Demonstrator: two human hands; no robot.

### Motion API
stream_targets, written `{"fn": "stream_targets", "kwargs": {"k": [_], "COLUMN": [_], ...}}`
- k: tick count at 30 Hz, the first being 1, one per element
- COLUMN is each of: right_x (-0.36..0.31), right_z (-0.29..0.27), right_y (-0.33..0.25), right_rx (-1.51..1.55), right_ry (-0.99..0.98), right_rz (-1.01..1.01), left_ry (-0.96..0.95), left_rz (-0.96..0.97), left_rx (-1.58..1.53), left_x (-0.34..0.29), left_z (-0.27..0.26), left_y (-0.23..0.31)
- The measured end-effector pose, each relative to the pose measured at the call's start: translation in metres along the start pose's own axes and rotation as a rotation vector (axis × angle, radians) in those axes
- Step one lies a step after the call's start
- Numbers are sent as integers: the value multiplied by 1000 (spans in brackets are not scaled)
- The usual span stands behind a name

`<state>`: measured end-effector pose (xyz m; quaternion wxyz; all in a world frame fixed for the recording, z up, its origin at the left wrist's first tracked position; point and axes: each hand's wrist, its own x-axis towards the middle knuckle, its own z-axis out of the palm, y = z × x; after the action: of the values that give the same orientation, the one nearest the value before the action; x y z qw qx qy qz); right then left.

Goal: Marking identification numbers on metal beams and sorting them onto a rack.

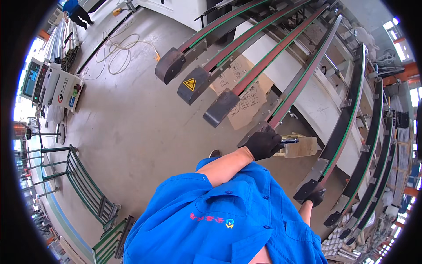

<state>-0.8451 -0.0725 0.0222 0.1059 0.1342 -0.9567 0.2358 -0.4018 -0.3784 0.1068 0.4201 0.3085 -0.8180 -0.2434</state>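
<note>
Red-banded rail (285,108): long axis upper right to centre. Black rail (344,132): right, roughly parallel; right hand (315,198) at its lower end, grip unclear. Left hand (263,144), centre: closed around 1 pen (290,141), which points right, towards the black rail.

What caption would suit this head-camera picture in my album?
Gloved left hand holding a pen-like object, gloved right hand at a dark rail end.

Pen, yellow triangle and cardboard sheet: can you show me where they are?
Pen (290,141): head view, on its barrel.
Yellow triangle (190,84): head view, on its middle.
Cardboard sheet (251,102): head view, its written-on face.
</note>
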Motion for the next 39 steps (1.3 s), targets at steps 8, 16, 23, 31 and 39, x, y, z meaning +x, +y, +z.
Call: {"fn": "stream_targets", "kwargs": {"k": [8, 16, 23, 31, 39], "right_x": [8, -8, -16, -18, -15], "right_z": [5, -9, -22, -24, -18], "right_y": [6, -14, -40, -44, -34], "right_rx": [-78, 44, 36, 65, 57], "right_ry": [20, -14, -29, -15, 30], "right_rz": [-22, 104, 111, 134, 81], "left_ry": [-12, -1, -37, -26, -9], "left_rz": [-3, 3, -17, -32, -15], "left_rx": [26, 57, 112, 95, 115], "left_x": [4, 1, 2, 1, 1], "left_z": [-3, 2, 1, 6, 6], "left_y": [3, 4, 7, 8, 9]}}
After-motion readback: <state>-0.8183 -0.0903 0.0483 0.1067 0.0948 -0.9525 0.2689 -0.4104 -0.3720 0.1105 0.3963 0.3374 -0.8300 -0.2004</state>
